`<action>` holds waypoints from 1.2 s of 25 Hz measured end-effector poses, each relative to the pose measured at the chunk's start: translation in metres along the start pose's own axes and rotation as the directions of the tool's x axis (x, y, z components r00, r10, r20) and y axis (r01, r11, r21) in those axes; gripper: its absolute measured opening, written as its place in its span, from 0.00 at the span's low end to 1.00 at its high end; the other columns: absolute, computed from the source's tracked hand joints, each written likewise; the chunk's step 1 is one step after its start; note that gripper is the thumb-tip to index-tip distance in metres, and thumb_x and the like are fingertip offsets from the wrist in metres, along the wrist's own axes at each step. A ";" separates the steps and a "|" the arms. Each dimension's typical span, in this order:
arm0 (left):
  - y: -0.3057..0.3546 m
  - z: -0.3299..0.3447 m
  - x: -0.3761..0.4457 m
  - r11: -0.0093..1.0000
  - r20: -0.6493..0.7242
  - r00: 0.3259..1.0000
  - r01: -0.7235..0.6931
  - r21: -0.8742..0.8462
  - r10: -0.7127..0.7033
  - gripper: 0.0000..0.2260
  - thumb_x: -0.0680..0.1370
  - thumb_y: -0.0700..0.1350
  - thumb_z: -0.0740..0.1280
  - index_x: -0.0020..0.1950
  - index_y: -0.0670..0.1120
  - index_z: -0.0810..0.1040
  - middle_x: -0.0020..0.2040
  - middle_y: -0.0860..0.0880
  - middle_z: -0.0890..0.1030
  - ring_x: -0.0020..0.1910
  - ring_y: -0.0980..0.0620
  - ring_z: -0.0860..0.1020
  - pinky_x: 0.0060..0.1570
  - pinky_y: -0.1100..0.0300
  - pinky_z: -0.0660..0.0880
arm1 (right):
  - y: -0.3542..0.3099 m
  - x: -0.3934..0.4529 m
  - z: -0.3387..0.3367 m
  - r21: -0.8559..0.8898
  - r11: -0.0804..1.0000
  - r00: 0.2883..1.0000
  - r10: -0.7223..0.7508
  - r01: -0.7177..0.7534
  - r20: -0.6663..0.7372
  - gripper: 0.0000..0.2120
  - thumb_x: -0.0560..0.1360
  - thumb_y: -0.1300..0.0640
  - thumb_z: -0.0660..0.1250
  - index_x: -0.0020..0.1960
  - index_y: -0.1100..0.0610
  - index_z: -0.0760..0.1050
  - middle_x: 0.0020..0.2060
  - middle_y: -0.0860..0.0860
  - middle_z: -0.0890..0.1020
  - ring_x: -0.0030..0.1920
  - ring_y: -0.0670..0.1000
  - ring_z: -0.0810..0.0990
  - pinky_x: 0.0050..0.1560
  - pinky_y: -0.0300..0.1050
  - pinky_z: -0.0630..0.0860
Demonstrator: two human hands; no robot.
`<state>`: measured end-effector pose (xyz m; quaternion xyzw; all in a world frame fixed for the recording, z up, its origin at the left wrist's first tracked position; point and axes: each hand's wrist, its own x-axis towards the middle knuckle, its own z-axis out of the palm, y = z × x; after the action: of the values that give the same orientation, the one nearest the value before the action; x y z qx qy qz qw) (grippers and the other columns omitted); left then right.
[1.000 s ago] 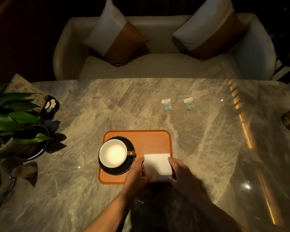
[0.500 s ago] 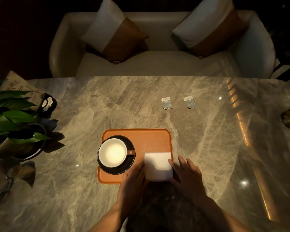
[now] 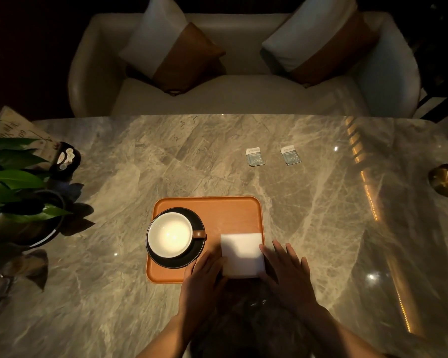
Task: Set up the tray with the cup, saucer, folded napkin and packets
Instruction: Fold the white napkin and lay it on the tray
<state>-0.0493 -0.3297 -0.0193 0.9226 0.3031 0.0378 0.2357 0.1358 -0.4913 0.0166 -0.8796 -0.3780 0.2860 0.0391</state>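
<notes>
Both hands lie flat with fingers extended, gripping nothing: left hand and right hand flank the white folded napkin at lower centre. It rests on the orange rectangular tray, beside the white cup on its black saucer. Two pale packets lie on the marble table, well apart from the tray, upper right of centre.

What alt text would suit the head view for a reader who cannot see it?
Two hands, left and right, flank a folded white napkin on an orange tray beside a cup on its saucer; two packets lie farther off.
</notes>
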 end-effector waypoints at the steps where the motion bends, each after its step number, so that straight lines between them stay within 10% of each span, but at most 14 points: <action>1: 0.001 0.000 0.000 1.000 0.001 1.000 0.007 -0.003 -0.007 0.17 0.76 0.52 0.69 0.64 0.53 0.78 0.70 0.51 0.76 0.70 0.49 0.73 0.61 0.49 0.76 | 0.000 0.000 -0.001 -0.009 1.000 1.000 -0.001 0.001 0.001 0.30 0.78 0.32 0.50 0.77 0.34 0.45 0.80 0.43 0.49 0.79 0.51 0.43 0.76 0.64 0.48; 20: 0.004 -0.010 0.007 0.999 0.226 0.974 0.032 0.019 -0.036 0.20 0.79 0.55 0.61 0.71 0.56 0.70 0.75 0.57 0.67 0.77 0.52 0.61 0.73 0.49 0.60 | -0.006 -0.004 -0.006 -0.117 0.993 0.999 -0.001 -0.005 -0.051 0.31 0.75 0.29 0.52 0.75 0.38 0.60 0.78 0.49 0.61 0.78 0.57 0.57 0.71 0.67 0.61; 25: 0.005 -0.031 0.011 0.999 0.313 0.949 -0.041 -0.004 0.040 0.23 0.77 0.56 0.63 0.72 0.57 0.67 0.72 0.55 0.71 0.70 0.53 0.70 0.66 0.57 0.68 | -0.001 -0.005 -0.010 -0.025 1.000 0.991 0.011 -0.008 0.136 0.30 0.78 0.33 0.52 0.77 0.36 0.47 0.80 0.47 0.50 0.80 0.54 0.44 0.76 0.64 0.49; 30: 0.015 -0.061 0.023 0.999 0.408 0.913 -0.009 0.035 -0.006 0.19 0.78 0.58 0.60 0.69 0.57 0.70 0.68 0.57 0.73 0.63 0.55 0.73 0.60 0.57 0.73 | -0.005 -0.015 -0.025 -0.036 0.999 0.995 0.019 -0.016 0.099 0.29 0.78 0.34 0.53 0.77 0.39 0.52 0.79 0.47 0.57 0.78 0.52 0.54 0.76 0.58 0.54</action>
<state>-0.0353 -0.3020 0.0401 0.9145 0.2473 -0.1606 0.2770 0.1375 -0.4940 0.0464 -0.8681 -0.3768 0.3231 0.0021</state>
